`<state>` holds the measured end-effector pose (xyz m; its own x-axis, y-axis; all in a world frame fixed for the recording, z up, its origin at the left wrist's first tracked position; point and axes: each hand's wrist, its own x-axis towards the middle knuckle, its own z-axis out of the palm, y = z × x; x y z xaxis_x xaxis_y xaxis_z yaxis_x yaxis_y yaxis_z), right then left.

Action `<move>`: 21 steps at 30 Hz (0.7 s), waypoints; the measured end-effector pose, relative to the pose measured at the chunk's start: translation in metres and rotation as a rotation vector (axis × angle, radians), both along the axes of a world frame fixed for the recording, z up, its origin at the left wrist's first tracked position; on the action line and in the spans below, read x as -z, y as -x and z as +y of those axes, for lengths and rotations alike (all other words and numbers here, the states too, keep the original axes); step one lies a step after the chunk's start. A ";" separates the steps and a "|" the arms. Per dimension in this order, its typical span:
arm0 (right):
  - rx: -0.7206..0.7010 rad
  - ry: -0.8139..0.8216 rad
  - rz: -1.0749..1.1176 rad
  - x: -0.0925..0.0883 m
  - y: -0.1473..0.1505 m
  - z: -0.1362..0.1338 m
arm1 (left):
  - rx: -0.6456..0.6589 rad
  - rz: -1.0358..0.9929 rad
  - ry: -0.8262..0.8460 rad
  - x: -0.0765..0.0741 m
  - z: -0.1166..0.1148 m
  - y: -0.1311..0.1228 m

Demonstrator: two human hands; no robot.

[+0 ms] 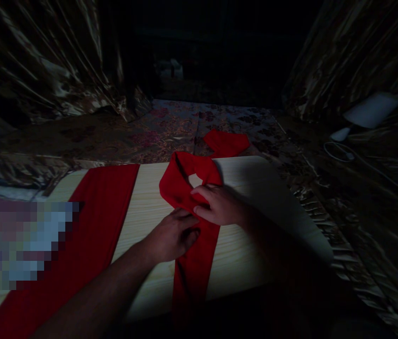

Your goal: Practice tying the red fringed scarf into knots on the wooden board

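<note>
A long red cloth strip [199, 259] lies on the pale wooden tabletop [255, 263], bent into an open loop and crossing over itself. Its far end [229, 142] reaches past the table's back edge; the near part runs toward my body into shadow. My left hand [176, 235] is curled at the crossing from the left, fingertips at the fold and thumb over the lower part. From the right, my right hand [220, 205] grips the crossing just below the loop's opening, index finger and thumb on the fabric. Dim light partly hides the fingertips' hold.
Another flat red cloth [110, 212] spreads along the table's left side, partly beside a pixelated patch [40, 249]. Behind the table is a patterned fabric surface [171, 125]. Heavy curtains [89, 61] hang on both sides. A white lamp [371, 110] with a cord is at right.
</note>
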<state>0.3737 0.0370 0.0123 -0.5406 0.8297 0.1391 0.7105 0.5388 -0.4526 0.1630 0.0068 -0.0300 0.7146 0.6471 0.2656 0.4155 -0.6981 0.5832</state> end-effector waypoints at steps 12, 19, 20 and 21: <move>0.146 0.007 0.250 0.032 -0.018 0.008 | -0.059 -0.114 0.118 -0.005 0.006 0.000; 0.093 -0.297 0.078 0.002 -0.008 -0.034 | -0.278 -0.295 0.356 0.005 0.019 0.007; -0.006 -0.267 0.029 -0.002 -0.004 -0.048 | -0.325 -0.324 0.377 0.007 0.020 0.009; -0.125 -0.211 -0.031 -0.005 0.001 -0.062 | -0.362 -0.351 0.391 0.009 0.021 0.010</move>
<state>0.3727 -0.0254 0.0170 -0.6440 0.7103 0.2843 0.6439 0.7039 -0.3000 0.1535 0.0273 -0.0393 0.3463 0.9277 0.1397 0.3232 -0.2577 0.9106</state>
